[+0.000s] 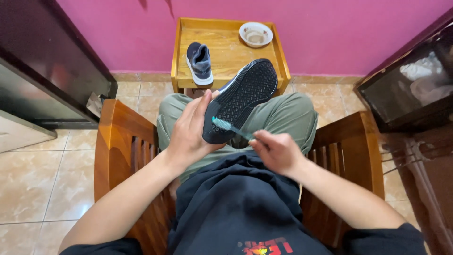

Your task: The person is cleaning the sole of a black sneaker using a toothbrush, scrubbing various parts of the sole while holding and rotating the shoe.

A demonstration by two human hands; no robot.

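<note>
My left hand (189, 130) grips a dark sneaker (243, 97) by its heel end, with the black sole turned up toward me over my lap. My right hand (277, 151) pinches the handle of a teal toothbrush (229, 127), and its bristled head rests against the sole near the heel. A second, matching grey sneaker (199, 63) with a white sole stands upright on the small wooden table (226, 52) in front of my knees.
A shallow white bowl (255, 34) sits at the table's far right corner. I sit in a wooden armchair (118, 141) on a tiled floor. Dark cabinets (47, 61) flank both sides, and a pink wall stands behind the table.
</note>
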